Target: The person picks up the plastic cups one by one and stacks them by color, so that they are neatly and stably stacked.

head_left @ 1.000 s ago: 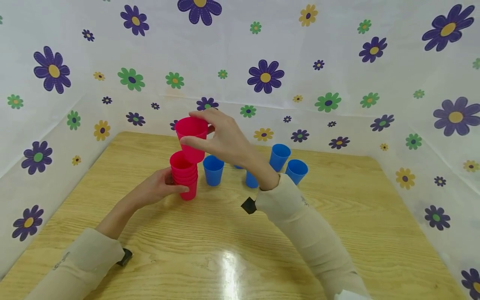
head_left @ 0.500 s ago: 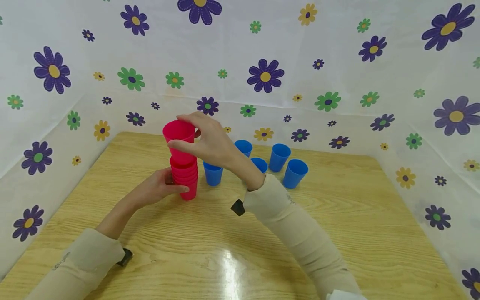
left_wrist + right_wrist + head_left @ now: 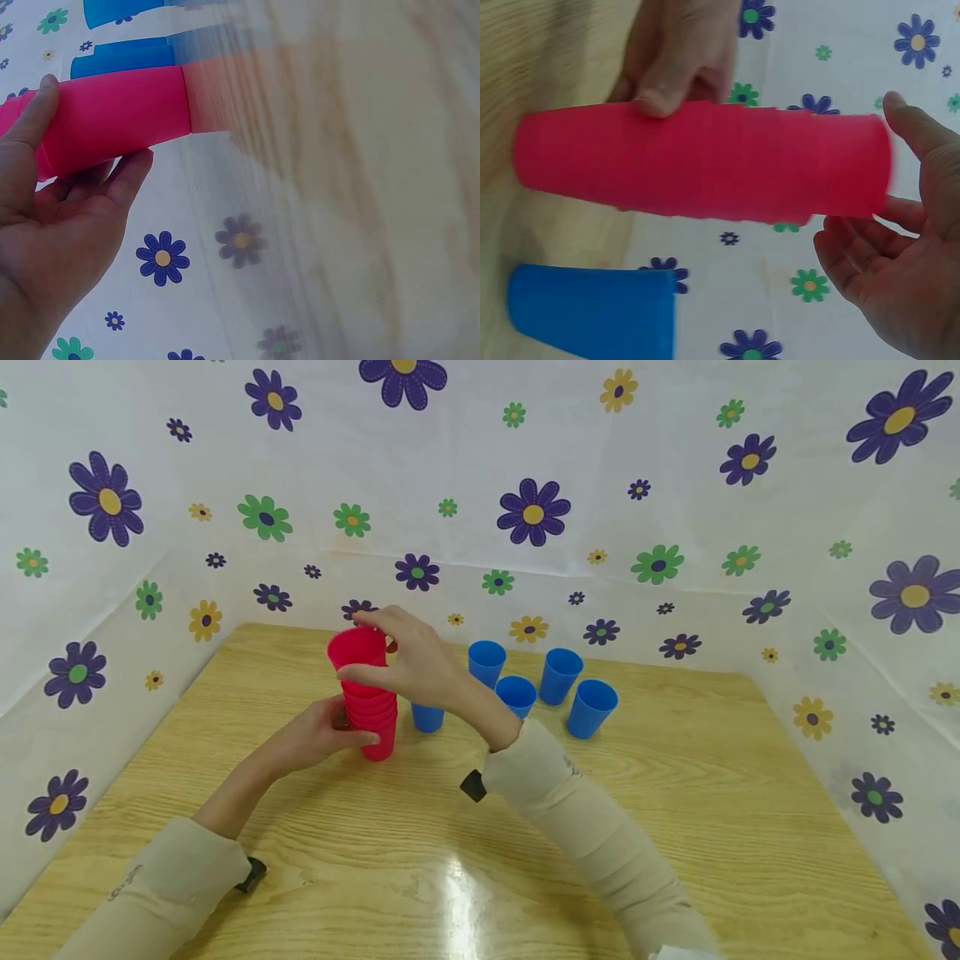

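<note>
My left hand (image 3: pixel 318 731) grips the lower part of a stack of red plastic cups (image 3: pixel 381 741) that stands upright on the table. Thumb and fingers wrap its sides in the left wrist view, where the red wall (image 3: pixel 124 112) meets the tabletop. Above it, my right hand (image 3: pixel 423 664) holds the top red cup (image 3: pixel 356 649) by its rim, thumb on the near side and fingers on the far side. That cup's lower part sits inside the stack, its upper part standing out in the right wrist view (image 3: pixel 847 165).
Several blue cups stand upright, mouths up, to the right of the stack. One blue cup (image 3: pixel 428 718) is close beside it, partly behind my right hand; another blue cup (image 3: pixel 592 710) is farthest right. A white flowered cloth (image 3: pixel 667 527) walls the wooden table (image 3: pixel 675 827).
My right hand has moved left and then down with a red cup, from above and right of the stack to inside its top. My left hand has kept its hold on the stack.
</note>
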`<state>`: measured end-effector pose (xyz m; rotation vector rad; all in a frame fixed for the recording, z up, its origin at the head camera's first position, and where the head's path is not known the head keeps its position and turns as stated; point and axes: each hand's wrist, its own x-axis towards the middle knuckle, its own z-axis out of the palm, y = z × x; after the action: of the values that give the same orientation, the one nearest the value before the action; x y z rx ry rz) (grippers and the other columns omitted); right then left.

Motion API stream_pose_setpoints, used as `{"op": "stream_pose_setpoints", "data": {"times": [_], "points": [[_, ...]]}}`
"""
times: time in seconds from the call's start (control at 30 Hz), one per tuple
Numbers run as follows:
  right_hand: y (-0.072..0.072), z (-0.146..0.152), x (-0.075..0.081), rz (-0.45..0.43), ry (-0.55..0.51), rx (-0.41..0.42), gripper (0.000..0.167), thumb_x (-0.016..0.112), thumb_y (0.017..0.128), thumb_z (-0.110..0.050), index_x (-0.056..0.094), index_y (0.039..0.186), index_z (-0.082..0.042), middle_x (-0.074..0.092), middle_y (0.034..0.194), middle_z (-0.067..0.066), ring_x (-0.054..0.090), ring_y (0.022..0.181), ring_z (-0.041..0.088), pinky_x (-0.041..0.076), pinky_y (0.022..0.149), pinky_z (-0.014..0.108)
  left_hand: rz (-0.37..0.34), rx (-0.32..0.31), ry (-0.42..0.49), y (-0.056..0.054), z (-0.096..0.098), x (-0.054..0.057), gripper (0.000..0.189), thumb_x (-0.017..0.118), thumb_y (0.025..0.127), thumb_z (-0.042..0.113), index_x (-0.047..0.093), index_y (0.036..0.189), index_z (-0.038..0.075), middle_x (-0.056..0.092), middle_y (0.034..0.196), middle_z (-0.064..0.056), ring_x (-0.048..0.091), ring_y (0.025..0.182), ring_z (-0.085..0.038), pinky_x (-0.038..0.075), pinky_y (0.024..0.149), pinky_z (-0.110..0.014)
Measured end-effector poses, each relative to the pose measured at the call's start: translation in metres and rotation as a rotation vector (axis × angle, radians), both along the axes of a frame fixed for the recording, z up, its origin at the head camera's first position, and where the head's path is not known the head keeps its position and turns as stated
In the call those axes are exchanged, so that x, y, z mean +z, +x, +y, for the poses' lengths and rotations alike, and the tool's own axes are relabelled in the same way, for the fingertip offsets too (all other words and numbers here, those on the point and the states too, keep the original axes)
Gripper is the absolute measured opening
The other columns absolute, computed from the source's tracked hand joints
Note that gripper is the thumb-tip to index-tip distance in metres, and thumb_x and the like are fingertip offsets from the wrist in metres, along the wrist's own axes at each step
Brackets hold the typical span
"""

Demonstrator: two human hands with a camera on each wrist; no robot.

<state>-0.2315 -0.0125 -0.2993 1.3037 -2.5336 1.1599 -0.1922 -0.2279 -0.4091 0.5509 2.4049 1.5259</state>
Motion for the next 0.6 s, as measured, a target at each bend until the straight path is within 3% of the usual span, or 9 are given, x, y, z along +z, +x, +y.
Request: {"op": "stream_pose_setpoints", "data": {"times": [0.2, 0.3, 0.6], "points": [[0.001, 0.014, -0.018, -0.054, 0.006, -0.009, 0.061, 0.078, 0.094, -0.028, 0.056, 0.145, -0.002, 0.059, 0.133, 0.010, 0.056, 0.118, 0.021, 0.051, 0.093, 0.022, -0.009, 0.006, -0.017, -0.001, 0.001, -0.001, 0.055, 0.075, 0.097, 0.019, 0.049, 0.143, 0.002, 0.063, 0.134, -0.015, 0.062, 0.121, -0.033, 0.053, 0.100, -0.038], [0.001, 0.021, -0.021, -0.073, -0.020, -0.004, 0.056, 0.075, 0.096, -0.025, 0.056, 0.144, 0.000, 0.059, 0.133, 0.012, 0.057, 0.117, 0.023, 0.053, 0.096, 0.029, -0.008, 0.018, -0.026, -0.001, 0.001, 0.000, 0.057, 0.076, 0.097, 0.021, 0.049, 0.143, 0.003, 0.063, 0.135, -0.015, 0.061, 0.122, -0.034, 0.052, 0.102, -0.045], [0.006, 0.045, -0.034, -0.035, -0.028, -0.028, 0.052, 0.074, 0.098, -0.025, 0.059, 0.142, -0.002, 0.064, 0.131, 0.011, 0.061, 0.114, 0.025, 0.055, 0.093, 0.031, -0.002, 0.047, -0.026, 0.001, 0.002, 0.000, 0.060, 0.075, 0.097, 0.027, 0.049, 0.144, 0.003, 0.060, 0.138, -0.015, 0.055, 0.129, -0.037, 0.046, 0.107, -0.056]]}}
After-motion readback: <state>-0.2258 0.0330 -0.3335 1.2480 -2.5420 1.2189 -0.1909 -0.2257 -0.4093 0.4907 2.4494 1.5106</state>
